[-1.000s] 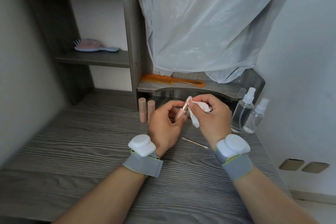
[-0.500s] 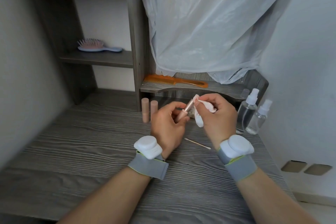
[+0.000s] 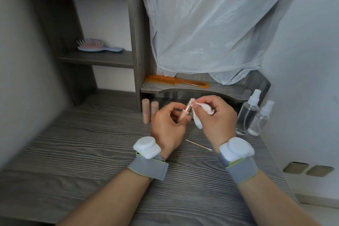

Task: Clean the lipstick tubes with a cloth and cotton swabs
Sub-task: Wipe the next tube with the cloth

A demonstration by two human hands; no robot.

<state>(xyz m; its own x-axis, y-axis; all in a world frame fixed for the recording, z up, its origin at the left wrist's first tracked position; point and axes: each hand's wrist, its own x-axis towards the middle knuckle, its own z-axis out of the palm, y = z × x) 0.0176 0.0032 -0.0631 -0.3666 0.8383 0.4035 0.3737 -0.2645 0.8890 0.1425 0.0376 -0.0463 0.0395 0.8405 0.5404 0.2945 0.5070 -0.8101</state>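
Head view shows my left hand gripping an open lipstick tube, tilted, while my right hand pinches a stained white cloth against its top. Below them a cotton swab lies on the desk; two capped tubes stand left.

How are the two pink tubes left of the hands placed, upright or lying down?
Upright. Both pink tubes stand on end, side by side on the desk, with their tops pointing up.

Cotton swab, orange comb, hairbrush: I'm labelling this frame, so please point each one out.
Cotton swab (image 3: 199, 145), head view, middle of its stick.
Orange comb (image 3: 176, 81), head view, middle of its spine.
Hairbrush (image 3: 97, 47), head view, base of its bristled head.
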